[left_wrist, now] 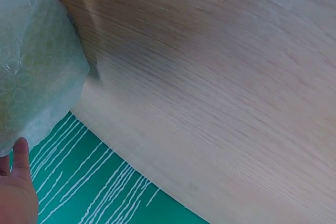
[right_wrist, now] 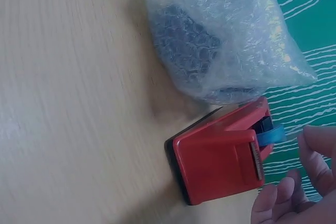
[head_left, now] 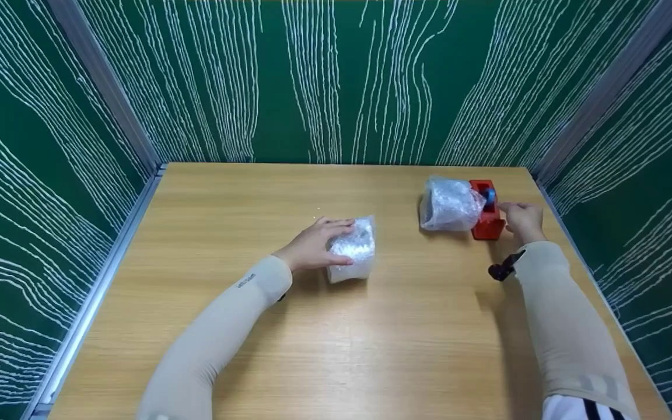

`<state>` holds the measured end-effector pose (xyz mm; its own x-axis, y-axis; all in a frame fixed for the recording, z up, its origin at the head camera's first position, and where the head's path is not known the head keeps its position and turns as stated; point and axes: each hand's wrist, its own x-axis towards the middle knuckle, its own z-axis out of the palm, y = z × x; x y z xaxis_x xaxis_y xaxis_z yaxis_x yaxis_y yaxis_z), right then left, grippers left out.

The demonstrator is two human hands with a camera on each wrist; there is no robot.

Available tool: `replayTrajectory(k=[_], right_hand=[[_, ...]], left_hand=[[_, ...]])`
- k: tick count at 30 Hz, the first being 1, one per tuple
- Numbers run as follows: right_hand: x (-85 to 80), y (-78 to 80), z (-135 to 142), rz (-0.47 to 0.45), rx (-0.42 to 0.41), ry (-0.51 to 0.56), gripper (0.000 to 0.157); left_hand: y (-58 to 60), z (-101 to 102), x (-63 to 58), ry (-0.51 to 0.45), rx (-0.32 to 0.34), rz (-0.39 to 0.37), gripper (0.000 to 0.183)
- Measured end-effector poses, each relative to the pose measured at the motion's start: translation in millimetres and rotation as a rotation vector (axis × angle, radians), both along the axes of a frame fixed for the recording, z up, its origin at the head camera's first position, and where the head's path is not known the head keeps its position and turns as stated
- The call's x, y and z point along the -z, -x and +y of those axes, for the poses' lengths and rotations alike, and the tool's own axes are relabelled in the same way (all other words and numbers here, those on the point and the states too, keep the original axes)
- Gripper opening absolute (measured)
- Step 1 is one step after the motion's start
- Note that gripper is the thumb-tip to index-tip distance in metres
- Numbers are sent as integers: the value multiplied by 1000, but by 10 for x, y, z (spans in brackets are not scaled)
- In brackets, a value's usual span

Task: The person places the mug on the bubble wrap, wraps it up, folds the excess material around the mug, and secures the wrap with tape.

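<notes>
A bubble-wrapped bundle (head_left: 354,251) stands near the middle of the table, and my left hand (head_left: 319,244) grips it from the left, thumb on the near side and fingers over the far side. In the left wrist view the same wrapped bundle (left_wrist: 39,72) shows a yellowish tint through its wrap. Toward the back right is a red tape dispenser (right_wrist: 215,166) with a blue-cored tape roll (right_wrist: 271,135). My right hand (head_left: 524,221) is at the dispenser's right side; its thumb and forefinger appear to pinch the clear tape end, which is faint.
A second bubble-wrapped bundle (head_left: 451,204), dark inside, lies against the dispenser's left side. Green panels (head_left: 347,87) with white wavy lines enclose the wooden table (head_left: 336,350) at the back and both sides, joined by grey metal posts (head_left: 105,81).
</notes>
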<state>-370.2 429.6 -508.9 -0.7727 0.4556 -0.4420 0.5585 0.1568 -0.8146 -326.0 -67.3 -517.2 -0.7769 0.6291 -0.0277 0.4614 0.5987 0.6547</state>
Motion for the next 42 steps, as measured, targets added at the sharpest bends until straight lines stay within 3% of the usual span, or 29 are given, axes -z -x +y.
replayTrajectory(k=[8, 13, 20, 23, 33, 42], right_hand=[[-9, -205, -34, -10, 28, 35, 72], [-43, -313, -113, 54, -2, 25, 56], [-43, -474, -172, 76, 37, 34, 25], [-13, -551, -167, 78, 42, 33, 19], [218, -694, -122, 110, 1, -24, 40], [414, -661, -179, 61, 180, 114, 30]], left_hand=[[-6, 13, 12, -4, -4, -15, 84], [-19, -3, -2, -7, -42, -45, 84], [-37, -7, -24, -8, -58, -52, 84], [-45, -1, -25, -12, -57, -60, 83], [-59, 10, -9, -18, -50, -57, 84], [-82, 21, -21, -19, -67, -67, 83]])
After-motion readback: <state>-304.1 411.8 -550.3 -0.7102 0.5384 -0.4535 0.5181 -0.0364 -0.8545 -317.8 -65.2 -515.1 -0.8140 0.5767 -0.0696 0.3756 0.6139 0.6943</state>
